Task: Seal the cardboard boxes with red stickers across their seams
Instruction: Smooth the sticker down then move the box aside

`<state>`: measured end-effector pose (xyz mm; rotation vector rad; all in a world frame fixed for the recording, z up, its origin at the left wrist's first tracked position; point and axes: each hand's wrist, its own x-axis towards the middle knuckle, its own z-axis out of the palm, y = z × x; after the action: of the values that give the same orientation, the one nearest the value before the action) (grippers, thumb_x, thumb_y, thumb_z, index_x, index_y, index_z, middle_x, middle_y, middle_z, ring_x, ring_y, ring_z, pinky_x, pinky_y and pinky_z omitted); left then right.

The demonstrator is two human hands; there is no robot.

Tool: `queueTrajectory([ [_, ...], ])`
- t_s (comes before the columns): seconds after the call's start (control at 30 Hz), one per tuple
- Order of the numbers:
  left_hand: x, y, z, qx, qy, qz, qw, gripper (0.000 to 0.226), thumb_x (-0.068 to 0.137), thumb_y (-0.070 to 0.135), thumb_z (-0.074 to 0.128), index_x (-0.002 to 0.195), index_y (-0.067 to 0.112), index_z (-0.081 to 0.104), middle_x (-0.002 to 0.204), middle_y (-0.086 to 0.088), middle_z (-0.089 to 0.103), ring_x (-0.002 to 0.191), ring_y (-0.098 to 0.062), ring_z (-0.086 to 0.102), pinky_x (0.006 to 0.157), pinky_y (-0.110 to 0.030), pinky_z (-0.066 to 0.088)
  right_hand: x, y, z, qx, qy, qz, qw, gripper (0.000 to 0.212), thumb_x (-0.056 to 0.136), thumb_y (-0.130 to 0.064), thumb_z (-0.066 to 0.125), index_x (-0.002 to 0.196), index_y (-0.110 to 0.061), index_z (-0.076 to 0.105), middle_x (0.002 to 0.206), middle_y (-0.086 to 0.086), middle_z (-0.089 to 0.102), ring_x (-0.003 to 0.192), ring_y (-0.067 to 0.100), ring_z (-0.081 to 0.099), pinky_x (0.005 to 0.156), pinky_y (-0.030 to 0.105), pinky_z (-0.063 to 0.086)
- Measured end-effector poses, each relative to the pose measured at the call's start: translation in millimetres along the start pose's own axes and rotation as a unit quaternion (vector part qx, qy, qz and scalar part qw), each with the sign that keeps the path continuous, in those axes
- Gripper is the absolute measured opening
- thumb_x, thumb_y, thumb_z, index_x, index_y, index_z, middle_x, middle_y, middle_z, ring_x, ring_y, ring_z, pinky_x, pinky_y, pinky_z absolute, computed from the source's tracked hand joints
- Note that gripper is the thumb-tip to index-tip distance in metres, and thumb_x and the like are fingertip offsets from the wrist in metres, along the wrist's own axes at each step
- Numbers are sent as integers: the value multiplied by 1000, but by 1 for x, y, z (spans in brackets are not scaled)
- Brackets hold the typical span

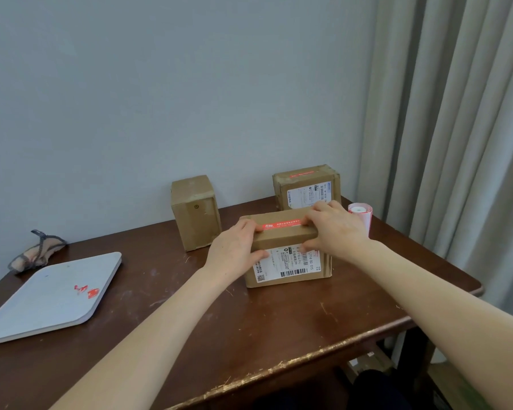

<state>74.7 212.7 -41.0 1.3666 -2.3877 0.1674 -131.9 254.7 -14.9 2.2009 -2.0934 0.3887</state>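
Pressing a red sticker (282, 224) down along the top seam of the near box (285, 236), we work at the middle of the desk (249, 321), with both hands clasped over the carton's upper front edge. The left hand (234, 247) grips the left end, fingers curled onto the lid and thumb braced on the printed label of the front face. The right hand (335, 229) grips the right end in the same way, its fingers covering that end of the strip. The sticker appears to lie lengthwise on the seam, and whether its right end is fully down we cannot tell under the fingers. To do this step well, we judge that the thumbs should keep the box from sliding while the fingertips rub outward from the middle, chasing out bubbles and firming both ends onto the cardboard. Behind, by the wall, the back right box (305, 196) already wears a red strip on top, while the upright box (194, 214) at back left shows none that we can see and seems next in line. The sticker roll (362, 214) stands just beside the right hand, and a grey board (51, 294) with red scraps lies well apart on the left.
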Motion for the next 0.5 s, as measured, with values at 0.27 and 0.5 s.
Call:
queueTrajectory([
  [0.27, 7, 2, 0, 39, -35, 1, 999, 71, 80, 54, 62, 142, 32, 34, 139, 4, 35, 125, -17, 32, 84, -31, 49, 3, -3, 4, -36, -12, 2, 999, 77, 72, -63, 69, 139, -37, 43, 127, 0, 39, 122, 21, 32, 88, 35, 47],
  [0.5, 0, 0, 2, -15, -21, -1, 1000, 70, 87, 44, 60, 145, 17, 34, 148, 4, 31, 135, -15, 31, 104, -33, 41, 3, 6, 13, 36, 13, 27, 999, 81, 67, -57, 77, 135, -23, 49, 132, 1, 37, 124, 20, 32, 98, 35, 42],
])
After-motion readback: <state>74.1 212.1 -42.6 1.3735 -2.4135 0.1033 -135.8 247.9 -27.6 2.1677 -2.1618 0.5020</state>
